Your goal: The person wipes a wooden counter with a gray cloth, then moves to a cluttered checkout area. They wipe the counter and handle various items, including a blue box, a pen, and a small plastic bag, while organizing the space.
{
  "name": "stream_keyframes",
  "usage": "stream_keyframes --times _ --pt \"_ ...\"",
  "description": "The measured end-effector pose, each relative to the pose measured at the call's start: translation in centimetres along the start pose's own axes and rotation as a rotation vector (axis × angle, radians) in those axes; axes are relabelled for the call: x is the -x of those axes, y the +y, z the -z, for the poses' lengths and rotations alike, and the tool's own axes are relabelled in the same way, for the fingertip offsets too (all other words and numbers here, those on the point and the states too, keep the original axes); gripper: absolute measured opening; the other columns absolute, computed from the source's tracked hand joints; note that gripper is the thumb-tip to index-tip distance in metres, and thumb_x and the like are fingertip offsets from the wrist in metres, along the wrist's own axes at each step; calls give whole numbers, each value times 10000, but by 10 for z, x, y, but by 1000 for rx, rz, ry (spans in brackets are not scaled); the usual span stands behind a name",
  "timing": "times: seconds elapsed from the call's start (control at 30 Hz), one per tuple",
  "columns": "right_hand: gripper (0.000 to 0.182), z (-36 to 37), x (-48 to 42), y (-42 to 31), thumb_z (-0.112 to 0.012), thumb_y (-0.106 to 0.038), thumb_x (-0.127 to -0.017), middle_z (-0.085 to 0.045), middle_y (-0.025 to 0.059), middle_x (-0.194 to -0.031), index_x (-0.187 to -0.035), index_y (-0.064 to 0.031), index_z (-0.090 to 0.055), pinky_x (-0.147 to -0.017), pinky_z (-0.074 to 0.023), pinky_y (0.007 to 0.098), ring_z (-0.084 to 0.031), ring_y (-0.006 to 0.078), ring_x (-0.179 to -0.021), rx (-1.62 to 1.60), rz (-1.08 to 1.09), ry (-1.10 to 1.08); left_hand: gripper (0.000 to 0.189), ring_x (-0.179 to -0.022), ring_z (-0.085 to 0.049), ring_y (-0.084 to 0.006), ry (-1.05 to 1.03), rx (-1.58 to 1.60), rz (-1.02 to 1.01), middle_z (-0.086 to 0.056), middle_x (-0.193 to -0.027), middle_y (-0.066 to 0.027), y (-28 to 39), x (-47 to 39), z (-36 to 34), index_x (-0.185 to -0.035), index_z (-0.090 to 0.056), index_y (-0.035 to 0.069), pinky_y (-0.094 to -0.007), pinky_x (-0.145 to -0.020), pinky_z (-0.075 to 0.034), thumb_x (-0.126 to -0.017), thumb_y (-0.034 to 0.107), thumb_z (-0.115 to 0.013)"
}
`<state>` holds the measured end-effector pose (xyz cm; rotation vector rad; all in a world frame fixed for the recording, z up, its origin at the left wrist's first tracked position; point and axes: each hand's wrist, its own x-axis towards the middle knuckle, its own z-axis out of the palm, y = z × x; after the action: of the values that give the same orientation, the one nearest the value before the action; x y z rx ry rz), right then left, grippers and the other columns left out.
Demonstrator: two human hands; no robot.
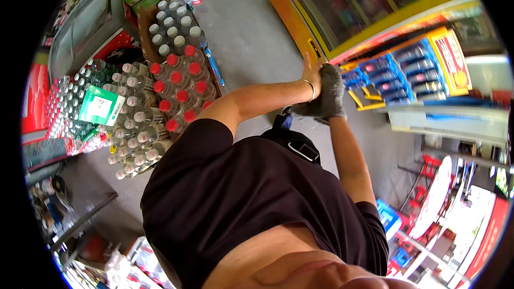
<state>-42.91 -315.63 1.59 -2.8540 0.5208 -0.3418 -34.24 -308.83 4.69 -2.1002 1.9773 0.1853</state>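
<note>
My left hand [312, 73], bare and with a thin metal bangle [310, 90] on its wrist, is stretched out in front of me, some fingers extended. Against its side lies my right hand [332, 88], in a dark grey knit glove. The gloved hand overlaps the left one and hides part of its palm, so whether either grips anything does not show. Below the hands, near my waist, is a black bag [295, 142] with a light-edged logo. Just right of the hands stands a display rack [385, 74] of blue-packed goods with yellow edging.
Plastic bottles with red caps [182, 96], white caps [172, 32] and pale caps [138, 116] crowd the left, beside a glass-topped freezer [82, 28]. A yellow-framed glass counter [299, 24] stands ahead. Red stools [430, 166] and a round table [433, 196] are at the right.
</note>
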Motion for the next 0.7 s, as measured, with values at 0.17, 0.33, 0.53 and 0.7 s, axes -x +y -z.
stream_keyframes --times 0.17,0.33,0.53,0.7 --pt "458 -38 -132 78 -694 -250 -690 -589 168 -1011 -1049 -6 -547 -807 -443 411 -556 310 -935 -574 -101 -15 401 -1408 -49 -316 83 61 238 -269 -1485 -94 -92 -101 18 -1219 -600 136 -730 -1004 -75 -874 289 -464" --pt "435 -9 -249 57 -645 -241 -749 -582 180 -1001 -1091 1 -531 -880 -420 456 -548 354 -958 -224 436 -38 554 -1420 44 -308 -135 -202 440 -151 -1531 -94 -209 -164 0 -1404 -382 200 -721 -1010 -54 -894 414 -417" --pt "751 -57 -431 64 -663 -342 -756 -356 166 -1394 -1367 -41 -348 -1078 -255 415 -344 298 -1289 -175 396 -408 615 -1421 10 -307 -57 -60 694 -268 -1496 -73 -347 -264 -80 -1414 -364 189 -701 -1024 -11 -878 488 -414" --pt "724 -106 -597 117 -614 -368 -802 -413 107 -1382 -1384 -45 -328 -1059 -296 371 -391 273 -1265 250 596 -213 729 -1419 38 -317 -225 33 597 -269 -1500 -47 -453 -300 15 -1423 -350 216 -678 -1039 -15 -783 506 -545"
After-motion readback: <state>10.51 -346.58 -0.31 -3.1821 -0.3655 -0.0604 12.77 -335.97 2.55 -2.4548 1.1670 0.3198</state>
